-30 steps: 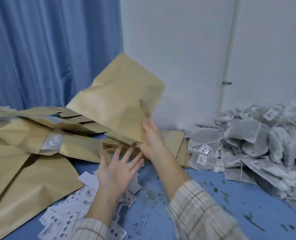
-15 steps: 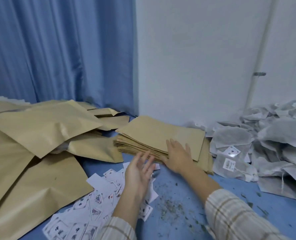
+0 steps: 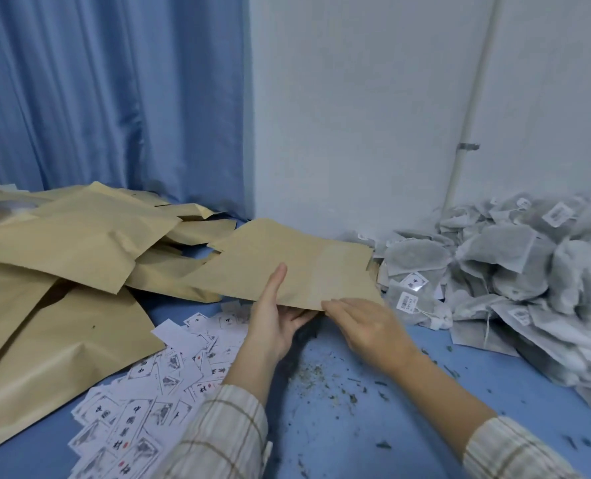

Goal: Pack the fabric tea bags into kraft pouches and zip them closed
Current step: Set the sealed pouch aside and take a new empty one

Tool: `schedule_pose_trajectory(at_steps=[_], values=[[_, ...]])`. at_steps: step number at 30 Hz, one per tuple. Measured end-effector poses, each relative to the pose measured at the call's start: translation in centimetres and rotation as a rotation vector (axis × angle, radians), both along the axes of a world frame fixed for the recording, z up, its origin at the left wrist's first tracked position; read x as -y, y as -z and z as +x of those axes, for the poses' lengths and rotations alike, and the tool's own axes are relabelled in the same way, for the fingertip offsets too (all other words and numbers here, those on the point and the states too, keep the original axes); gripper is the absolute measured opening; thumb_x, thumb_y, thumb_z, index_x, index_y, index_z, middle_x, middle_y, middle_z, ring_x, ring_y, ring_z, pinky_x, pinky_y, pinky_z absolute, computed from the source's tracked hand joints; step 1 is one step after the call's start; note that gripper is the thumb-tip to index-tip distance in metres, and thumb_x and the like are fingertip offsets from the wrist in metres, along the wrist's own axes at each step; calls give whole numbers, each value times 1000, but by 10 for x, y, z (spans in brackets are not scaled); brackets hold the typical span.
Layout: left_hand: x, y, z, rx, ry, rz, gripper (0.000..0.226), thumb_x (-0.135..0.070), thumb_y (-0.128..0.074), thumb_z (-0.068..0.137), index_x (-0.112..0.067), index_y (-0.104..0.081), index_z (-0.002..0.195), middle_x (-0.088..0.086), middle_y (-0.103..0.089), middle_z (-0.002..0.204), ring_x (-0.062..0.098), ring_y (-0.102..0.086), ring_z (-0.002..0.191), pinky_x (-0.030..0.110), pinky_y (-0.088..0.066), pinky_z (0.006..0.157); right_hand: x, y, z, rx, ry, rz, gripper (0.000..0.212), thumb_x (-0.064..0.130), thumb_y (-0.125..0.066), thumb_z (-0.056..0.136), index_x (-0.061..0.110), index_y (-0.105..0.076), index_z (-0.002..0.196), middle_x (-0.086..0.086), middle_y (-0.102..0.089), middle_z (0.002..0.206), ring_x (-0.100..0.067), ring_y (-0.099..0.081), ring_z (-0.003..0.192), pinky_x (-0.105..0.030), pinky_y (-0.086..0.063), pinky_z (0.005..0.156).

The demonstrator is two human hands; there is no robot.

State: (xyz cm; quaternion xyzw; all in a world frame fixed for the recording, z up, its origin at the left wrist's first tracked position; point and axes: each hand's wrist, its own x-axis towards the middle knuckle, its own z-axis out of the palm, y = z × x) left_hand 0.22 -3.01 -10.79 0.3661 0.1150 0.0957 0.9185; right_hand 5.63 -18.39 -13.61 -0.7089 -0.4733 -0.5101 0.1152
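Observation:
A flat empty kraft pouch (image 3: 287,257) is lifted off the table at the middle of the view. My left hand (image 3: 273,323) pinches its near edge, thumb on top and fingers underneath. At the pouch's near right corner, the straight fingers of my right hand (image 3: 370,326) touch the edge. A large heap of grey fabric tea bags (image 3: 515,271) with small white tags lies to the right, against the wall. The held pouch hides most of the stack of empty pouches behind it.
Bulging kraft pouches (image 3: 62,243) lie piled on the left. Several small printed paper labels (image 3: 156,385) are scattered under my left forearm. Loose tea crumbs (image 3: 315,371) dot the blue table (image 3: 356,437). A blue curtain (image 3: 97,98) and a white wall with a pipe (image 3: 470,115) stand behind.
A second ago my right hand tossed a pouch onto the left pile. Then both hands went to the stack, and now one pouch is lifted from it in my left hand.

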Motion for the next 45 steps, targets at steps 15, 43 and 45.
schedule_pose_trajectory(at_steps=[15, 43, 45], values=[[46, -47, -114, 247, -442, 2028, 97, 18, -43, 73, -37, -15, 148, 4, -11, 158, 29, -37, 130, 34, -36, 97, 60, -93, -138, -1637, -853, 1072, 51, 56, -33, 93, 20, -69, 101, -8, -69, 108, -25, -66, 99, -46, -51, 90], [180, 10, -96, -174, -202, 1165, 26, -41, -60, 84, -16, -54, 78, -5, -54, 75, 20, -57, 81, 28, -38, 67, 111, 10, -148, -1864, -617, 1253, 17, 7, -55, 91, 0, -68, 99, -9, -72, 81, -11, -69, 69, -20, -54, 59], [179, 12, -95, -163, -224, 1120, 35, -37, -54, 89, -16, -50, 61, -3, -53, 63, 16, -51, 66, 29, -36, 57, 111, 10, -150, -1898, -693, 1283, 19, 11, -52, 93, 0, -66, 100, -10, -73, 82, -13, -70, 71, -22, -55, 58]])
